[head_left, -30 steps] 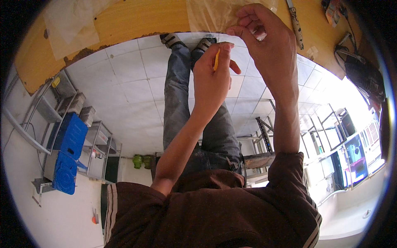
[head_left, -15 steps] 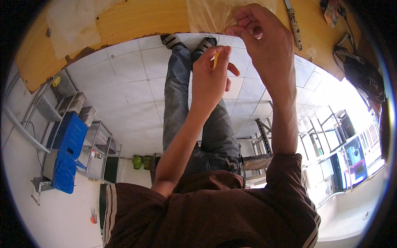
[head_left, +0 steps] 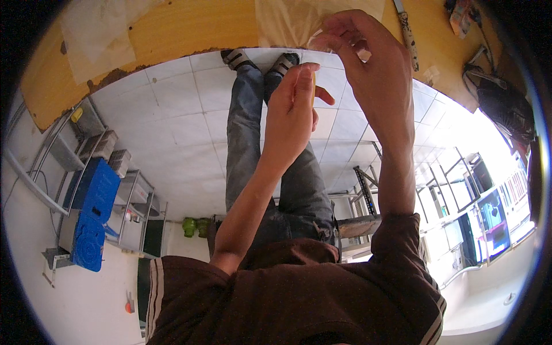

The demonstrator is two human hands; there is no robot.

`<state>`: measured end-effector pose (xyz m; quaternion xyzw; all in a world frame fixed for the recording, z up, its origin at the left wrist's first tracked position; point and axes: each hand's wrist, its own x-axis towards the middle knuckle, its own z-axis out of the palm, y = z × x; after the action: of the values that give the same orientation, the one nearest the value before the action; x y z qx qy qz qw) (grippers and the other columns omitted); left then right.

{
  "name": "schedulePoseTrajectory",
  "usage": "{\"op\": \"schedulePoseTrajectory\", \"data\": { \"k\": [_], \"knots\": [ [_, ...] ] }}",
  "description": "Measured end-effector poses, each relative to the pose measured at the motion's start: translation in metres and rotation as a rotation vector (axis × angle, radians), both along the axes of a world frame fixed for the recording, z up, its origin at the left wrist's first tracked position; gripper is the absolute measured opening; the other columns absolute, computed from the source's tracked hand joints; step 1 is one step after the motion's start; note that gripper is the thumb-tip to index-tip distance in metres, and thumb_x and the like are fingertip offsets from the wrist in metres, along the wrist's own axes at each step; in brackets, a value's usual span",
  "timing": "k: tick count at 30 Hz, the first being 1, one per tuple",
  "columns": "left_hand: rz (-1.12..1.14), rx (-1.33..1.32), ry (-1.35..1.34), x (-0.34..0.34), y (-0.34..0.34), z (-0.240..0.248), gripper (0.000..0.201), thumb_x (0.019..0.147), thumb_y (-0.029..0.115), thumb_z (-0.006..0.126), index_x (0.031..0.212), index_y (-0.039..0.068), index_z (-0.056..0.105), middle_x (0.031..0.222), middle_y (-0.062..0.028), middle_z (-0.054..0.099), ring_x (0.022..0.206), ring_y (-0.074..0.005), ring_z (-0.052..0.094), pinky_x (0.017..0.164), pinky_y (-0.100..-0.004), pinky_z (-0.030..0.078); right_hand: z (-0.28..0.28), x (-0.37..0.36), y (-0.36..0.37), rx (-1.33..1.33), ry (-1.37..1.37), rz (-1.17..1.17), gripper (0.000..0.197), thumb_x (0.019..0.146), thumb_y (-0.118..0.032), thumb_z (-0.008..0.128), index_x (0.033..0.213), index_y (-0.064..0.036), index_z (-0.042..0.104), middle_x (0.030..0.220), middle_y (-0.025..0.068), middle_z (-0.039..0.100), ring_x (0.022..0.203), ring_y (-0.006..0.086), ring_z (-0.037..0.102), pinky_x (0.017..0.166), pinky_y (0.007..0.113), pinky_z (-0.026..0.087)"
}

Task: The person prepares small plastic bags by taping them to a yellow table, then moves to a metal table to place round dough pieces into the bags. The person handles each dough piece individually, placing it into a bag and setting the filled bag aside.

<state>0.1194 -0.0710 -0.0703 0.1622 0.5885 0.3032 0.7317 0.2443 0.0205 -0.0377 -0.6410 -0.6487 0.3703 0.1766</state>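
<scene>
My left hand [head_left: 289, 118] is raised over my legs, in front of the table edge. Its thumb and fingers close on a narrow yellow thing [head_left: 314, 91], mostly hidden by the fingers, so I cannot tell its kind. Higher and to the right, my right hand [head_left: 368, 52] is at the edge of the yellowish wooden table [head_left: 190, 29]. Thumb and fingertips pinch a small clear, shiny piece of plastic film [head_left: 314, 41]. Behind those fingertips a translucent plastic sheet [head_left: 282, 23] lies on the tabletop. The two hands are apart.
On the table, a knife [head_left: 406, 29] with a speckled handle lies right of my right hand. Another translucent sheet [head_left: 98, 34] covers the left part. A dark fan-like object [head_left: 503, 106] stands at the far right. Blue cases [head_left: 95, 190] sit on a metal rack at left.
My left hand has turned a little, and the yellow thing now shows along its right side. My right hand has shifted slightly down, with the clear film showing more at its fingertips.
</scene>
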Motion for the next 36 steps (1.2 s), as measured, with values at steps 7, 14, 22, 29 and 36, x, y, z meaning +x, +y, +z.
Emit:
{"op": "schedulePoseTrajectory", "data": {
  "k": [7, 14, 22, 29, 36],
  "knots": [
    [0.007, 0.017, 0.015, -0.002, 0.008, 0.006, 0.041, 0.113, 0.036, 0.043, 0.128, 0.001, 0.059, 0.081, -0.0075, 0.07, 0.044, -0.0013, 0.042, 0.042, -0.0198, 0.033, -0.001, 0.055, -0.008, 0.417, -0.395, -0.126, 0.018, 0.101, -0.018, 0.069, 0.115, -0.0085, 0.072, 0.107, 0.0076, 0.075, 0.097, 0.021, 0.074, 0.082, 0.037, 0.06],
    [0.016, 0.029, 0.01, 0.0, 0.009, 0.007, 0.039, 0.113, 0.035, 0.043, 0.127, 0.001, 0.059, 0.08, -0.007, 0.07, 0.045, -0.0011, 0.041, 0.042, -0.0198, 0.033, -0.031, 0.083, -0.006, 0.373, -0.713, -0.002, 0.026, 0.103, -0.021, 0.065, 0.124, -0.0053, 0.065, 0.115, 0.014, 0.067, 0.103, 0.0246, 0.071, 0.083, 0.042, 0.06],
    [0.03, 0.029, 0.021, -0.001, 0.008, 0.004, 0.041, 0.113, 0.036, 0.044, 0.129, 0.002, 0.06, 0.084, -0.0106, 0.071, 0.055, -0.0036, 0.054, 0.042, -0.0194, 0.035, 0.024, 0.058, -0.025, 0.229, -0.393, 0.066, 0.026, 0.094, -0.008, 0.068, 0.119, -0.006, 0.061, 0.127, 0.0088, 0.067, 0.096, 0.0332, 0.068, 0.083, 0.043, 0.057],
    [0.038, 0.037, 0.021, 0.001, 0.005, 0.001, 0.033, 0.113, 0.031, 0.045, 0.128, 0.004, 0.058, 0.079, -0.0062, 0.069, 0.045, -0.0021, 0.042, 0.041, -0.022, 0.032, 0.03, 0.032, -0.03, 0.098, -0.255, 0.54, 0.023, 0.086, -0.003, 0.075, 0.107, -0.0069, 0.067, 0.125, 0.0042, 0.074, 0.084, 0.0226, 0.072, 0.075, 0.036, 0.059],
    [0.076, 0.02, 0.006, 0.002, 0.0, 0.0, 0.031, 0.113, 0.029, 0.046, 0.128, 0.005, 0.059, 0.078, -0.0063, 0.069, 0.045, -0.0028, 0.043, 0.042, -0.023, 0.034, 0.021, 0.029, -0.03, 0.078, -0.378, 0.628, 0.045, 0.084, -0.004, 0.065, 0.128, -0.0078, 0.059, 0.121, 0.0069, 0.073, 0.076, 0.0236, 0.07, 0.07, 0.038, 0.058]
  ]
}}
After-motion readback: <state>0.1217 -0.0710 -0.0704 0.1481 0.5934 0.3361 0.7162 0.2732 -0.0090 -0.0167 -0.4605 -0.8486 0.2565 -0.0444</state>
